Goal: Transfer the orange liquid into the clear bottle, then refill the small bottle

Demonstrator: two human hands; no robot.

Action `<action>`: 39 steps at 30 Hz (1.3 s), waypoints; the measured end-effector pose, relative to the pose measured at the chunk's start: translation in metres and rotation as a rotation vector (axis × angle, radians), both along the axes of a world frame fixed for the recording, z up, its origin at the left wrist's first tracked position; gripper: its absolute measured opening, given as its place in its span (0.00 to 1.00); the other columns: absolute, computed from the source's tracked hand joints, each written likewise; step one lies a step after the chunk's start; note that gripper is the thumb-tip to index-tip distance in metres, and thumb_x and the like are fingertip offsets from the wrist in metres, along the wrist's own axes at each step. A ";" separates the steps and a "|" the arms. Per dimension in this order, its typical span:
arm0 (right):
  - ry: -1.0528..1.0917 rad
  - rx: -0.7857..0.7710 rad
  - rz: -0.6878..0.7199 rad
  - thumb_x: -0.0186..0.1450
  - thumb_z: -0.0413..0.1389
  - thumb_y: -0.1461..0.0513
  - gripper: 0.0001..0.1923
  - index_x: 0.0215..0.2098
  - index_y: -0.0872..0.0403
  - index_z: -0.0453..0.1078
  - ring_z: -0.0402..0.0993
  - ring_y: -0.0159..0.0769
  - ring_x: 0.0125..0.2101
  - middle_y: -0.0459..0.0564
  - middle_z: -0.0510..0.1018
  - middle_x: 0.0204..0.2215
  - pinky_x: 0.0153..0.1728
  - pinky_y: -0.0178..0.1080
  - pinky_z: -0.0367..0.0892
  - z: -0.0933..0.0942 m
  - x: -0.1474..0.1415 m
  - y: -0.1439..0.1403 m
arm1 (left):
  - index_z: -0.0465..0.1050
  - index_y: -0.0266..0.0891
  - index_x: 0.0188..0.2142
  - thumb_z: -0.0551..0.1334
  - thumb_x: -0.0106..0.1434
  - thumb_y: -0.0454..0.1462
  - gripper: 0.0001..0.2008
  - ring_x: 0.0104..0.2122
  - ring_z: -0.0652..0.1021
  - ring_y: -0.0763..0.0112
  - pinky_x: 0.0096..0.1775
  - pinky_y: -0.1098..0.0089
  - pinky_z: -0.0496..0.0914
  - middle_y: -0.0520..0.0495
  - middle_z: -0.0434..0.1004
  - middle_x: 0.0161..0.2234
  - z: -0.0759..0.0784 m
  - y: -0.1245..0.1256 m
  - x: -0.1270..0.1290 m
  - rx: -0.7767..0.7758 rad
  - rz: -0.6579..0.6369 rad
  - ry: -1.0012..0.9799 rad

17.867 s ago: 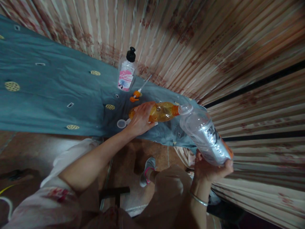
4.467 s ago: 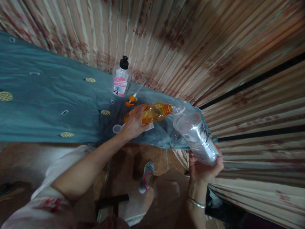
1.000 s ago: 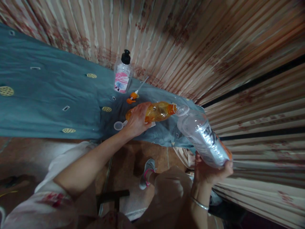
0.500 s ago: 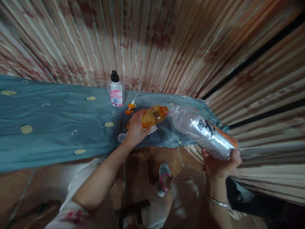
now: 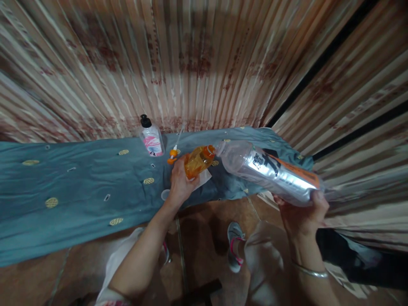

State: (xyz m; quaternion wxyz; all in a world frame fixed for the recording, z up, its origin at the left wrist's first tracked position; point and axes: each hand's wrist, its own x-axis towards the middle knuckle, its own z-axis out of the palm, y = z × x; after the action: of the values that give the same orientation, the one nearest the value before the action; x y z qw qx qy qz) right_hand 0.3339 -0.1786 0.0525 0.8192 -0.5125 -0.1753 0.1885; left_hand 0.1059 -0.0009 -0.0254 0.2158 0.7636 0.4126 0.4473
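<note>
My left hand (image 5: 182,183) is closed round a small orange see-through bottle (image 5: 199,162), which leans with its open neck up to the right. In my right hand (image 5: 302,212) lies a large clear plastic bottle (image 5: 270,172) with a silver and orange label, held near its base and tilted so its mouth points left. The two mouths meet or nearly meet; I cannot tell whether liquid passes. Just behind my left hand an orange pump head (image 5: 172,155) with a thin tube lies on the cloth. A clear round cap (image 5: 165,194) is beside my left wrist.
A clear bottle with a black top and pink label (image 5: 152,141) stands at the back of the blue-green cloth (image 5: 86,191). A pleated curtain (image 5: 197,63) hangs behind and to the right. Below are a tiled floor (image 5: 204,225) and a shoe (image 5: 235,246).
My view has shifted, so the cloth and the black-topped bottle appear lower. Both hands keep their bottles mouth to mouth, and the large bottle looks a little less steeply tilted.
</note>
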 end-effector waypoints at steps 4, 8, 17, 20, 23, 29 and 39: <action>0.004 0.013 0.008 0.46 0.62 0.48 0.26 0.40 0.51 0.74 0.68 0.33 0.23 0.46 0.74 0.29 0.15 0.33 0.62 0.002 0.000 -0.002 | 0.58 0.40 0.60 0.69 0.50 0.32 0.38 0.55 0.75 0.48 0.57 0.47 0.71 0.37 0.73 0.55 -0.003 0.000 0.000 -0.011 0.006 -0.012; -0.018 0.007 0.022 0.45 0.62 0.47 0.30 0.43 0.52 0.74 0.68 0.34 0.24 0.49 0.76 0.33 0.14 0.34 0.62 0.004 -0.002 -0.004 | 0.58 0.40 0.60 0.68 0.51 0.32 0.37 0.55 0.76 0.48 0.56 0.47 0.72 0.36 0.73 0.54 -0.003 -0.002 0.001 -0.021 0.014 -0.002; -0.028 -0.004 0.014 0.45 0.63 0.47 0.32 0.46 0.52 0.74 0.72 0.36 0.27 0.51 0.77 0.39 0.14 0.33 0.62 0.008 -0.007 -0.002 | 0.58 0.39 0.59 0.67 0.51 0.33 0.37 0.56 0.75 0.48 0.58 0.45 0.70 0.36 0.73 0.56 -0.005 0.000 0.001 -0.003 0.019 0.001; -0.010 -0.006 0.003 0.45 0.62 0.48 0.31 0.45 0.52 0.75 0.73 0.37 0.29 0.51 0.78 0.40 0.16 0.34 0.64 0.008 -0.009 -0.001 | 0.58 0.39 0.59 0.67 0.51 0.33 0.37 0.56 0.75 0.48 0.58 0.46 0.69 0.36 0.73 0.56 -0.004 -0.001 0.001 0.002 0.021 -0.006; -0.004 -0.019 -0.002 0.46 0.61 0.48 0.30 0.44 0.50 0.75 0.72 0.37 0.28 0.50 0.78 0.40 0.17 0.34 0.65 0.007 -0.010 -0.001 | 0.58 0.38 0.60 0.67 0.51 0.33 0.37 0.57 0.74 0.47 0.58 0.46 0.69 0.35 0.72 0.57 -0.003 -0.002 0.000 -0.013 0.013 -0.008; 0.001 -0.008 0.003 0.48 0.60 0.48 0.24 0.39 0.52 0.75 0.72 0.37 0.29 0.50 0.78 0.37 0.19 0.34 0.65 -0.001 -0.007 -0.002 | 0.59 0.41 0.59 0.67 0.51 0.32 0.36 0.56 0.75 0.49 0.58 0.47 0.69 0.38 0.72 0.56 -0.003 -0.003 -0.003 -0.019 0.009 -0.030; -0.032 -0.010 0.010 0.47 0.59 0.47 0.28 0.42 0.53 0.75 0.71 0.35 0.27 0.52 0.79 0.40 0.18 0.34 0.65 0.002 -0.012 0.003 | 0.58 0.42 0.60 0.67 0.52 0.32 0.36 0.55 0.75 0.51 0.58 0.47 0.70 0.38 0.73 0.55 -0.006 -0.005 -0.007 -0.010 0.003 -0.042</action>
State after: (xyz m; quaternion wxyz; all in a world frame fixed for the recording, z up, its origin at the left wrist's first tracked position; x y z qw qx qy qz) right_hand 0.3215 -0.1755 0.0548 0.8127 -0.5187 -0.1902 0.1853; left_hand 0.0985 -0.0063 -0.0313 0.2277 0.7522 0.4113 0.4616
